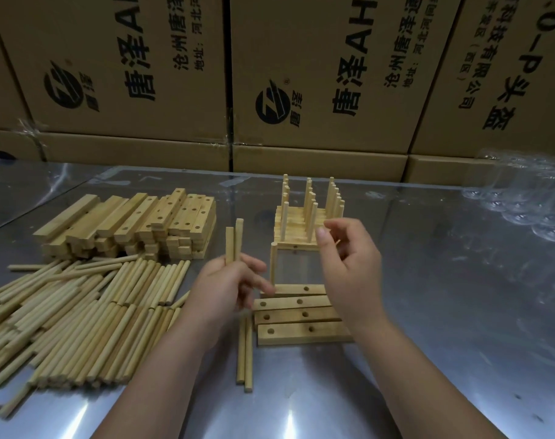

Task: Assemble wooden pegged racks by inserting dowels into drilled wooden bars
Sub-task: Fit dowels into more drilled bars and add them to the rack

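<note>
left grip pinches two dowels; right grip half-curled

You are working under dim, warm overhead light that is throwing white glare patches across the shiny metal table, while your right hand is smearing with motion blur at its fingertips and the cardboard boxes are bowing and darkening toward the wide-angle edges.

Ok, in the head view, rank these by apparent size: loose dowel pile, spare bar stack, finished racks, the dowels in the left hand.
1. loose dowel pile, though nearest the camera.
2. spare bar stack.
3. finished racks, farther back, so true size unsure.
4. dowels in the left hand.
</note>
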